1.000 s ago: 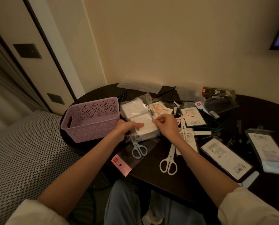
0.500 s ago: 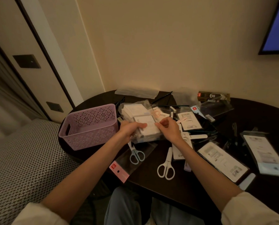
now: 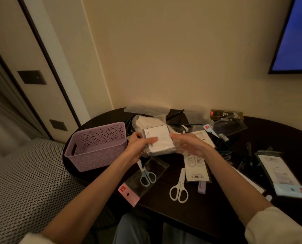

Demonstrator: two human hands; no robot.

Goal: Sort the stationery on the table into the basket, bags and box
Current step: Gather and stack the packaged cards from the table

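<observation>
- Scissors: white scissors [image 3: 179, 188] lie loose near the front edge of the table [image 3: 217, 217]; blue-handled scissors [image 3: 146, 175] lie half on an empty clear bag [image 3: 143, 178] that overhangs the same edge. Neither pair is sorted yet.
- Left hand [image 3: 137, 147]: grasping the left end of the packet of white cards [image 3: 158, 140], thumb across its top face.
- Right hand [image 3: 187, 145]: fingers extended and only loosely bent along the packet's right side, touching its wrapper; I judge it supporting, not clamping.
- Packet position: held clear of the table, between my hands, just right of the basket.
- Basket [image 3: 97, 147]: at the left edge, nothing visible inside from this angle. I judge the task barely begun.
- Outstanding: carded scissors pack [image 3: 196, 166], bagged packs along the right edge, pens and a dark box [image 3: 226, 115] at the far edge.
- Change from a second ago: the packet then rested on the pile under both hands; it is now lifted and tipped up toward me, and my right hand has gone from pinching its corner to a loose hold.
</observation>
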